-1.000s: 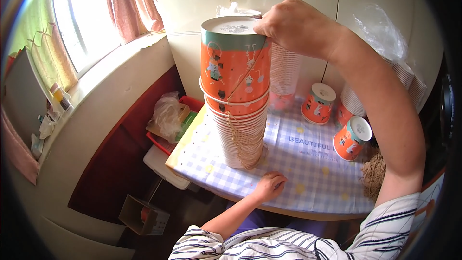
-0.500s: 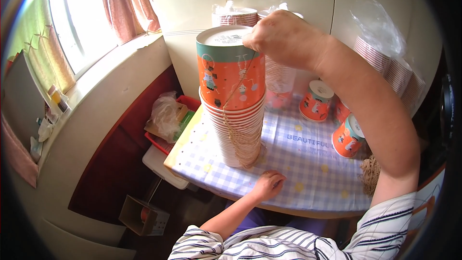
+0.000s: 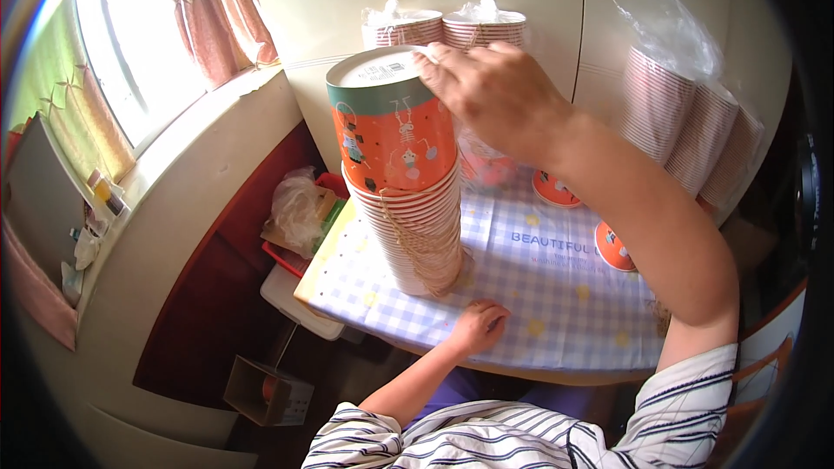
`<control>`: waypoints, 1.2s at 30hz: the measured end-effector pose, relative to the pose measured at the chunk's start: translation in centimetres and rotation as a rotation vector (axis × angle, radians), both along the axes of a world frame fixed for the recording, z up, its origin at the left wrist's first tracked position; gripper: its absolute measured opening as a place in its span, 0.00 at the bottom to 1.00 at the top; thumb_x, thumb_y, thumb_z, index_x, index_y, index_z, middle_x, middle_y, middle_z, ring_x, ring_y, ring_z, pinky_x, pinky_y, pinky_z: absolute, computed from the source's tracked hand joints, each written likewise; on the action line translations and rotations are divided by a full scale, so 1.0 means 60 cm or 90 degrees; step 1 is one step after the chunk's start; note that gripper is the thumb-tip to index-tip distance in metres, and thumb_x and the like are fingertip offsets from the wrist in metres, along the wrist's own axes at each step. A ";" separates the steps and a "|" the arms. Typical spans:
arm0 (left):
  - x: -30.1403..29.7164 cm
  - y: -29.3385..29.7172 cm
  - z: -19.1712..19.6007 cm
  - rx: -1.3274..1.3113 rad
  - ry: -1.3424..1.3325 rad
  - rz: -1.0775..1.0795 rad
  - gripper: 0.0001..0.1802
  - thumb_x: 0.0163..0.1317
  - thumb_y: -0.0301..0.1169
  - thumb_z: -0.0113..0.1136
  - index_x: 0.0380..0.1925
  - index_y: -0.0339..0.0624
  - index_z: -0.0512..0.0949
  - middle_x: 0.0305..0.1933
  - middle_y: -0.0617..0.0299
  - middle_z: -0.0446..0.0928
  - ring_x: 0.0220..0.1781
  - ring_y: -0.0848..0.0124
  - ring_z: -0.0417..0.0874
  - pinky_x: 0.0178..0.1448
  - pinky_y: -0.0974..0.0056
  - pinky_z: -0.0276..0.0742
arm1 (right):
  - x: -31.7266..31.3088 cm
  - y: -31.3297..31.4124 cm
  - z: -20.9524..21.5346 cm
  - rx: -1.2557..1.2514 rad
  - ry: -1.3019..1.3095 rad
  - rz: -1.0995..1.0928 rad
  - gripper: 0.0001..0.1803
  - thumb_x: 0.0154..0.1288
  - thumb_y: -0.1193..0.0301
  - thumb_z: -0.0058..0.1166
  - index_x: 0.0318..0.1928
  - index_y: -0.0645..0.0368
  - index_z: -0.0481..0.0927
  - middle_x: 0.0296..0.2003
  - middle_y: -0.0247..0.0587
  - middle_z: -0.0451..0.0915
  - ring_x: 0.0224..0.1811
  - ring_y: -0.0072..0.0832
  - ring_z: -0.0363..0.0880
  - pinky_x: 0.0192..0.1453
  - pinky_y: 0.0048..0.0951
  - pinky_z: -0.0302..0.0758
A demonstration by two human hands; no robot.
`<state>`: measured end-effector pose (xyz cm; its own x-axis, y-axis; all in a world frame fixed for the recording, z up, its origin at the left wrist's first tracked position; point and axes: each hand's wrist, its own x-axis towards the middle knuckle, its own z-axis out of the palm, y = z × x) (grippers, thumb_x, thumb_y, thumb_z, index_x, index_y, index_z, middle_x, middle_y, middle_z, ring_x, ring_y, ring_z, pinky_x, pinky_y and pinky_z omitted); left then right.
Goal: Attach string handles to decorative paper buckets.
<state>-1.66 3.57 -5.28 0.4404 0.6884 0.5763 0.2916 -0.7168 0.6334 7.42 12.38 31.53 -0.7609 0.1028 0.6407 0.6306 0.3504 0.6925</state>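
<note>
Head view: left of centre in the frame, a tall stack of paper cups (image 3: pixel 404 239) stands upside down on the checked tablecloth (image 3: pixel 565 313). Many cups are already nested, so the stacking looks well along. The top cup (image 3: pixel 391 143) is orange with small cartoon figures and a green band round its pale base; below it mostly close-set white rims show. A tan string (image 3: pixel 415 259) hangs in slack loops down the stack's right side; I see no knot. At lower centre, the left hand (image 3: pixel 480 326) is loosely curled by the table edge, nothing visible in it. At upper centre, the right hand (image 3: pixel 486 87) has its fingertips at the top cup's base edge; blur hides whether they grip anything. Farther right, 2 loose cups (image 3: pixel 615 247), partly behind the forearm, stand outside the stack and seem left over, as may the bagged stacks (image 3: pixel 658 108) at upper right.
</note>
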 end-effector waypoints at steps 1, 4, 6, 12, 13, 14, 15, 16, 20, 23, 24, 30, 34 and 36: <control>-0.001 -0.001 0.000 -0.003 0.000 -0.003 0.09 0.48 0.23 0.61 0.32 0.43 0.80 0.35 0.55 0.80 0.40 0.56 0.79 0.46 0.57 0.75 | 0.014 -0.020 -0.006 -0.107 0.055 -0.003 0.20 0.59 0.76 0.46 0.53 0.63 0.74 0.50 0.49 0.77 0.41 0.34 0.81 0.44 0.32 0.77; 0.005 0.002 -0.006 0.039 -0.029 0.009 0.09 0.47 0.22 0.62 0.32 0.43 0.80 0.35 0.55 0.80 0.40 0.56 0.79 0.45 0.57 0.76 | 0.085 -0.063 -0.046 -0.224 0.166 0.012 0.18 0.57 0.77 0.51 0.50 0.63 0.75 0.49 0.45 0.77 0.40 0.39 0.80 0.44 0.35 0.76; -0.006 0.005 -0.006 0.050 -0.025 0.016 0.09 0.47 0.21 0.62 0.31 0.43 0.80 0.34 0.55 0.80 0.39 0.56 0.80 0.44 0.56 0.76 | 0.149 -0.083 -0.091 -0.316 0.206 -0.078 0.20 0.53 0.76 0.57 0.49 0.61 0.76 0.49 0.45 0.76 0.41 0.40 0.80 0.44 0.37 0.76; -0.013 0.007 -0.002 0.052 -0.014 0.018 0.10 0.46 0.22 0.62 0.31 0.44 0.80 0.34 0.56 0.79 0.39 0.56 0.80 0.45 0.56 0.75 | 0.400 -0.140 -0.248 -0.599 0.470 -0.380 0.19 0.53 0.66 0.62 0.43 0.64 0.79 0.44 0.49 0.77 0.47 0.46 0.76 0.51 0.40 0.73; -0.011 0.009 -0.003 0.043 -0.004 0.015 0.10 0.46 0.22 0.62 0.31 0.44 0.80 0.34 0.57 0.79 0.39 0.56 0.79 0.45 0.56 0.74 | 0.435 -0.149 -0.285 -0.561 0.488 -0.407 0.20 0.52 0.65 0.63 0.44 0.63 0.79 0.44 0.49 0.77 0.48 0.46 0.76 0.52 0.41 0.72; -0.008 0.009 -0.001 0.041 -0.010 0.009 0.10 0.46 0.22 0.62 0.31 0.44 0.80 0.34 0.57 0.79 0.39 0.56 0.79 0.45 0.56 0.74 | 0.452 -0.152 -0.311 -0.547 0.518 -0.461 0.24 0.50 0.63 0.64 0.46 0.62 0.78 0.47 0.49 0.76 0.51 0.46 0.74 0.55 0.41 0.70; -0.008 0.007 -0.001 0.037 -0.008 0.017 0.10 0.46 0.22 0.62 0.31 0.44 0.80 0.34 0.57 0.79 0.39 0.57 0.79 0.45 0.56 0.74 | 0.465 -0.151 -0.340 -0.515 0.513 -0.468 0.24 0.50 0.62 0.64 0.47 0.61 0.77 0.48 0.48 0.75 0.52 0.46 0.72 0.56 0.42 0.69; -0.008 0.007 0.000 0.034 -0.006 0.023 0.10 0.46 0.22 0.62 0.31 0.44 0.80 0.35 0.57 0.79 0.39 0.57 0.79 0.45 0.56 0.74 | 0.477 -0.148 -0.372 -0.482 0.508 -0.476 0.25 0.49 0.62 0.64 0.48 0.60 0.77 0.50 0.48 0.74 0.54 0.46 0.71 0.58 0.42 0.68; -0.004 0.002 0.006 0.051 0.001 0.022 0.10 0.46 0.22 0.62 0.31 0.44 0.80 0.35 0.57 0.79 0.39 0.57 0.79 0.45 0.56 0.74 | 0.513 -0.122 -0.463 -0.318 0.418 -0.398 0.24 0.46 0.68 0.67 0.44 0.60 0.74 0.49 0.47 0.75 0.55 0.44 0.70 0.61 0.43 0.65; 0.000 0.005 0.008 0.069 0.007 0.025 0.10 0.45 0.22 0.62 0.31 0.44 0.80 0.35 0.57 0.79 0.39 0.57 0.79 0.45 0.56 0.74 | 0.533 -0.127 -0.471 -0.310 0.527 -0.304 0.22 0.46 0.71 0.67 0.43 0.60 0.74 0.45 0.47 0.78 0.50 0.44 0.74 0.59 0.43 0.67; -0.007 0.003 0.007 0.052 0.014 0.032 0.10 0.46 0.22 0.62 0.31 0.43 0.80 0.35 0.57 0.79 0.39 0.57 0.79 0.45 0.56 0.74 | 0.502 -0.138 -0.445 -0.312 0.606 -0.268 0.19 0.48 0.72 0.66 0.41 0.60 0.75 0.42 0.46 0.80 0.46 0.42 0.77 0.56 0.39 0.70; 0.005 0.005 0.025 -0.056 -0.072 0.061 0.07 0.51 0.23 0.61 0.33 0.40 0.79 0.35 0.54 0.78 0.39 0.58 0.79 0.42 0.61 0.75 | 0.471 -0.235 -0.448 -0.516 1.378 0.364 0.14 0.62 0.71 0.56 0.47 0.63 0.74 0.40 0.38 0.80 0.43 0.25 0.79 0.48 0.29 0.76; 0.049 0.024 0.102 -0.216 -0.225 -0.006 0.13 0.58 0.26 0.61 0.43 0.38 0.77 0.42 0.58 0.76 0.37 0.70 0.78 0.40 0.69 0.73 | 0.434 -0.261 -0.580 -0.718 1.645 0.498 0.19 0.67 0.66 0.45 0.54 0.63 0.71 0.51 0.45 0.77 0.50 0.35 0.78 0.51 0.40 0.79; 0.062 0.042 0.121 -0.291 -0.268 -0.039 0.16 0.58 0.27 0.61 0.47 0.38 0.75 0.44 0.60 0.75 0.36 0.74 0.76 0.39 0.70 0.73 | 0.385 -0.265 -0.593 -0.765 1.691 0.550 0.20 0.67 0.66 0.46 0.56 0.63 0.71 0.53 0.46 0.75 0.53 0.37 0.76 0.53 0.42 0.78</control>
<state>2.05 6.10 1.97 0.2869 0.8867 0.3626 -0.0829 -0.3541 0.9315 30.53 -3.50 -4.07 0.3588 0.8991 -0.2507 -0.7768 0.1387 -0.6143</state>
